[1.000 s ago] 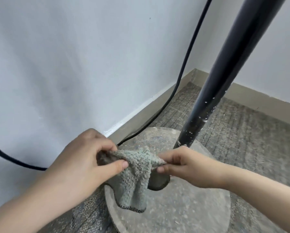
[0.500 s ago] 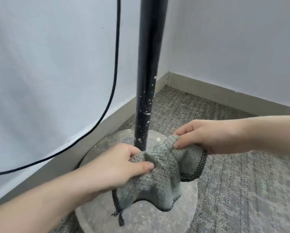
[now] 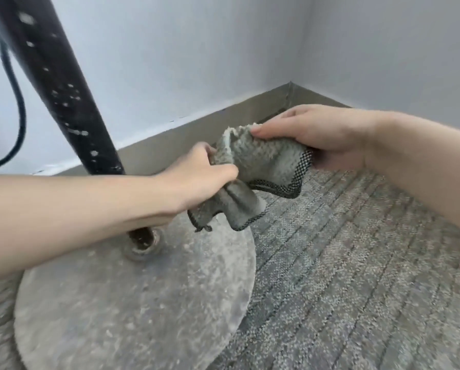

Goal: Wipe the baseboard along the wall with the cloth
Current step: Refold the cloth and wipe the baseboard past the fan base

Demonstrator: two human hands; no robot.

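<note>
A pole [image 3: 63, 89] stands just left of the left hand [image 3: 199, 180], which grips one bunched end of the cloth [image 3: 260, 158]; the right hand [image 3: 316, 137] pinches the other. Wadded and short of the baseboard [image 3: 186, 134] beyond the hands, it could wipe patchily, or the left forearm could bump the pole.

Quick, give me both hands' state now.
Left hand: closed, gripping the cloth.
Right hand: closed, pinching the cloth's other end.

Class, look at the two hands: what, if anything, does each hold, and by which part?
Both hold the grey cloth: the left hand grips its bunched middle, the right hand pinches its upper right part.
</note>
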